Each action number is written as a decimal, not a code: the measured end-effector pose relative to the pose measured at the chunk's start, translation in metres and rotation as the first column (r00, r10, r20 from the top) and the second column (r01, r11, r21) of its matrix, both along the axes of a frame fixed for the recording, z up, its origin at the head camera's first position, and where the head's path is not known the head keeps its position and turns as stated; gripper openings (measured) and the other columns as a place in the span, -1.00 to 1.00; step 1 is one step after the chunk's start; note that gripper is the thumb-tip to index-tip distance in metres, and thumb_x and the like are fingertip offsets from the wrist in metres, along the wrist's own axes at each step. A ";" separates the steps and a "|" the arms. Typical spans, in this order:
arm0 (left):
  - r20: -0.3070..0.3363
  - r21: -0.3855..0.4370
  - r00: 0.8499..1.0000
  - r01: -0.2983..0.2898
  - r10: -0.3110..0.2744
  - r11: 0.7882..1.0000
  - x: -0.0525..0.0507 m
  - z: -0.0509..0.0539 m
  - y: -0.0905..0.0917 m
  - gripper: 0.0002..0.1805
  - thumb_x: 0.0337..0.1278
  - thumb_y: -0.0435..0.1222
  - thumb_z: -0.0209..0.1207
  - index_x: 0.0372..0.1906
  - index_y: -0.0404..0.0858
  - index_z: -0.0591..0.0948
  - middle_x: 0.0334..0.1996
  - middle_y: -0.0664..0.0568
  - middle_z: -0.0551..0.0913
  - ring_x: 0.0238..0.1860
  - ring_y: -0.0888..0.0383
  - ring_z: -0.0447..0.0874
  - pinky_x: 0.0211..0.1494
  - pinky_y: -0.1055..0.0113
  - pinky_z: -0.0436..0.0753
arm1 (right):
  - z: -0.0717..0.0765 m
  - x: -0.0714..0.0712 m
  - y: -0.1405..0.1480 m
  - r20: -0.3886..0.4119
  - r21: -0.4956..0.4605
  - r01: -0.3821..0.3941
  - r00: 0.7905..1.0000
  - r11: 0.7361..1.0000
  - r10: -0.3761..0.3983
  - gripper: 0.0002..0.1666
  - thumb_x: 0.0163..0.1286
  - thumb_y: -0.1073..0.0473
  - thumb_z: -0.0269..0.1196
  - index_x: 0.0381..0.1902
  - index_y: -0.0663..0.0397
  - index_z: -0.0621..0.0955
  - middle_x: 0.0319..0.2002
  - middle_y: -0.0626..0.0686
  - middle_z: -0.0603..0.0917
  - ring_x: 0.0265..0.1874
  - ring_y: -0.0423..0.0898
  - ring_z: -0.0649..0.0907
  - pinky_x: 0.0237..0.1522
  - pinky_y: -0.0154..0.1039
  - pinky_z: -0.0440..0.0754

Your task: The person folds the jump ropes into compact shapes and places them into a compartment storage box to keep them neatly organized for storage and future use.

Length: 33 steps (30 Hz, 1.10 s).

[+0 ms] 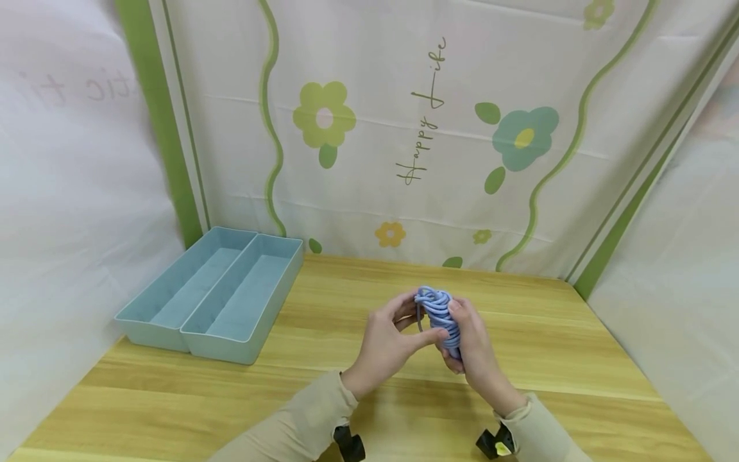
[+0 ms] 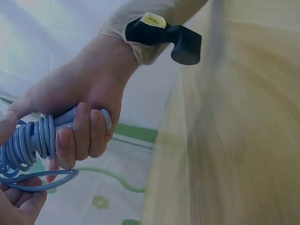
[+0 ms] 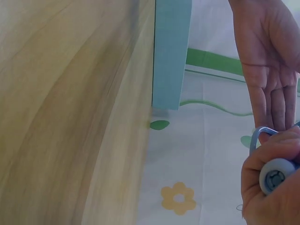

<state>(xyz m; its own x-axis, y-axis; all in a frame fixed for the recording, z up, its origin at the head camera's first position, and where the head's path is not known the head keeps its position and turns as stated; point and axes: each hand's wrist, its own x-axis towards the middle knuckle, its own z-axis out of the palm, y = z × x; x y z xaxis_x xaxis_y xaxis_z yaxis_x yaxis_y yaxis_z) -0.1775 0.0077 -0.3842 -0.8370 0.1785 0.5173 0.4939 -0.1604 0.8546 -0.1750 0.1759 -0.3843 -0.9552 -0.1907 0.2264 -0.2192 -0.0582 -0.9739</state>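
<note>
A blue jump rope (image 1: 440, 314) is held above the table, its cord wound in many turns round its handle. My right hand (image 1: 475, 340) grips the handle and the wound cord, thumb on top. In the left wrist view, curled fingers (image 2: 82, 133) of that hand wrap the handle. My left hand (image 1: 387, 343) is at the left side of the bundle, its thumb against the coils and its fingers at a loose loop of cord (image 2: 61, 176). The handle's round end (image 3: 275, 177) shows in the right wrist view.
Two long light-blue bins (image 1: 245, 301) stand side by side at the left back of the wooden table (image 1: 358, 276). A printed white curtain (image 1: 369, 160) closes off the back, and plain white cloth hangs at both sides.
</note>
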 end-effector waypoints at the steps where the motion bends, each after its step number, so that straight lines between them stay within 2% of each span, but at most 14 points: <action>1: 0.025 0.014 1.000 0.004 -0.004 1.000 0.000 -0.001 0.000 -0.31 -0.05 -0.34 0.49 0.27 -0.28 0.51 0.04 0.01 0.65 0.07 0.11 0.63 0.10 0.20 0.58 | 0.000 0.000 0.000 -0.004 -0.003 -0.003 1.000 1.000 0.003 -0.53 0.60 -0.09 -0.10 0.08 0.24 0.30 -0.66 0.08 0.42 -0.86 -0.20 0.30 -0.94 -0.32 0.22; 5: 0.117 0.063 0.993 0.014 -0.021 0.998 0.000 -0.001 0.000 -0.32 -0.04 -0.29 0.50 0.25 -0.25 0.53 0.00 0.04 0.67 0.05 0.12 0.64 0.12 0.12 0.57 | -0.001 0.001 -0.002 -0.008 -0.020 -0.012 1.000 1.000 0.012 -0.54 0.60 -0.09 -0.11 0.10 0.22 0.29 -0.66 0.10 0.42 -0.87 -0.20 0.29 -0.95 -0.31 0.21; 10: 0.138 0.086 0.990 0.008 -0.020 0.996 0.001 0.000 0.001 -0.34 -0.06 -0.30 0.51 0.22 -0.25 0.55 -0.02 0.05 0.67 0.04 0.10 0.63 0.14 0.07 0.56 | -0.003 0.002 -0.004 -0.005 -0.027 -0.004 1.000 1.000 0.004 -0.55 0.60 -0.08 -0.12 0.10 0.21 0.29 -0.66 0.10 0.42 -0.87 -0.19 0.29 -0.95 -0.30 0.21; 17: 0.126 0.068 0.992 0.004 -0.012 0.998 0.001 0.001 0.001 -0.33 -0.10 -0.33 0.53 0.21 -0.24 0.54 0.00 0.06 0.64 0.06 0.10 0.61 0.17 0.17 0.54 | -0.006 0.005 -0.007 0.010 -0.014 0.012 1.000 1.000 -0.012 -0.55 0.60 -0.11 -0.13 0.14 0.14 0.29 -0.63 0.15 0.43 -0.85 -0.16 0.31 -0.92 -0.31 0.23; 21: 0.089 0.054 0.996 0.011 -0.016 0.998 0.001 0.001 0.000 -0.37 -0.06 -0.33 0.51 0.19 -0.24 0.55 0.02 0.05 0.62 0.07 0.09 0.61 0.16 0.25 0.54 | -0.008 0.006 -0.008 0.008 0.002 0.020 1.000 1.000 -0.020 -0.54 0.60 -0.13 -0.14 0.18 0.09 0.28 -0.62 0.18 0.44 -0.84 -0.14 0.33 -0.90 -0.31 0.26; 26: 0.051 0.027 0.998 0.036 -0.037 0.999 0.000 0.004 -0.001 -0.36 -0.09 -0.38 0.51 0.18 -0.29 0.54 0.02 0.04 0.60 0.06 0.10 0.60 0.16 0.24 0.54 | -0.009 0.006 -0.007 -0.013 0.020 0.036 0.999 0.999 -0.036 -0.54 0.59 -0.12 -0.14 0.23 0.05 0.26 -0.59 0.19 0.45 -0.83 -0.14 0.34 -0.89 -0.32 0.27; 30: 0.021 -0.016 0.998 0.064 -0.064 0.998 0.004 0.013 -0.004 -0.34 -0.15 -0.47 0.52 0.16 -0.33 0.53 0.00 0.01 0.60 0.03 0.13 0.60 0.14 0.23 0.56 | -0.010 0.006 -0.008 -0.039 0.044 0.037 0.999 0.998 -0.035 -0.55 0.59 -0.08 -0.12 0.26 0.02 0.25 -0.53 0.21 0.47 -0.83 -0.15 0.35 -0.89 -0.32 0.28; 33: 0.016 -0.049 0.998 0.063 -0.062 0.997 0.009 0.022 -0.008 -0.38 -0.16 -0.53 0.50 0.12 -0.36 0.56 -0.04 -0.01 0.61 -0.03 0.15 0.62 0.08 0.25 0.60 | -0.011 0.006 -0.010 -0.058 0.053 0.028 0.998 0.998 -0.025 -0.56 0.59 -0.06 -0.12 0.25 0.06 0.26 -0.52 0.24 0.47 -0.83 -0.14 0.35 -0.90 -0.30 0.28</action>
